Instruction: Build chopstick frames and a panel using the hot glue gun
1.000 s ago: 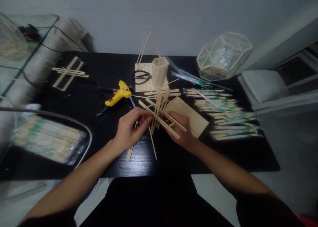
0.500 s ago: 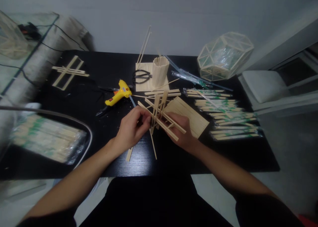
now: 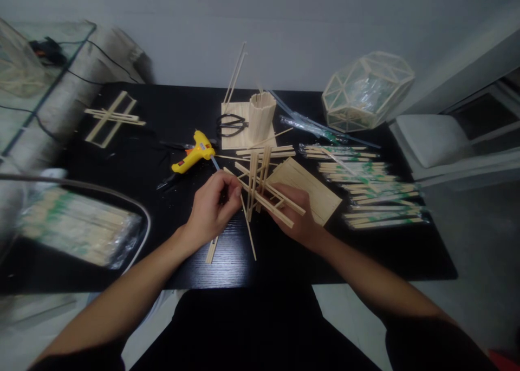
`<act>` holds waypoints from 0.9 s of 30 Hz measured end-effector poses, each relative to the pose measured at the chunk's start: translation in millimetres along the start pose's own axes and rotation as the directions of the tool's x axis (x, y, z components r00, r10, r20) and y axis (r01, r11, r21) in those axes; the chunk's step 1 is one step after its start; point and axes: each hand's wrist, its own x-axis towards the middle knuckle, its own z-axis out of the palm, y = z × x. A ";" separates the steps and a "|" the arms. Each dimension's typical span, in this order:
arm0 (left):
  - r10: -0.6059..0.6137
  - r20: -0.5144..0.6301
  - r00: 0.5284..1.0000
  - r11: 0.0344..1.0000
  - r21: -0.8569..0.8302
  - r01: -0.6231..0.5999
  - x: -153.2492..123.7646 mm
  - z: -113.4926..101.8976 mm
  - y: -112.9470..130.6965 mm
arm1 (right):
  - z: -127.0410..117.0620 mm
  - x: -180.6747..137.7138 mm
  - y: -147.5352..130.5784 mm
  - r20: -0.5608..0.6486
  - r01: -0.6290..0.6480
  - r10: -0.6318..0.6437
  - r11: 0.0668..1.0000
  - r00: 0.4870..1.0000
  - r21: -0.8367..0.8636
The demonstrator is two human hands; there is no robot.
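Pale straw tones on the stick frame (image 3: 253,179), front and centre, bars making a criss-cross pattern! Bright yellow on the glue gun (image 3: 197,157) to the left, with a bluish glue stick (image 3: 215,164). Black table (image 3: 238,257), finely streaked with grain near the front. Far side: black scissors (image 3: 244,125) and a tan, vertically ribbed wooden cylinder (image 3: 261,122). Over right, green bands across pale packaged chopsticks (image 3: 353,168); farther back, a cream-ribbed polyhedron (image 3: 368,92) in triangles. Grey-blue wall (image 3: 182,40) beyond!
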 end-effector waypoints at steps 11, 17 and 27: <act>-0.007 -0.022 1.000 1.000 -0.008 0.007 0.8 -0.5 0.1 | 1.9 -3.1 3.2 -0.019 -0.022 0.022 1.000 1.000 0.018; -0.036 -0.049 0.998 0.998 -0.047 0.033 -0.6 -1.5 -2.7 | 1.7 -3.3 3.8 -0.022 -0.053 0.054 0.998 0.998 0.044; -0.037 -0.006 0.999 0.989 -0.142 0.035 -7.3 -4.0 -8.4 | -2.0 9.6 -3.2 0.035 -0.239 0.236 0.965 0.971 0.111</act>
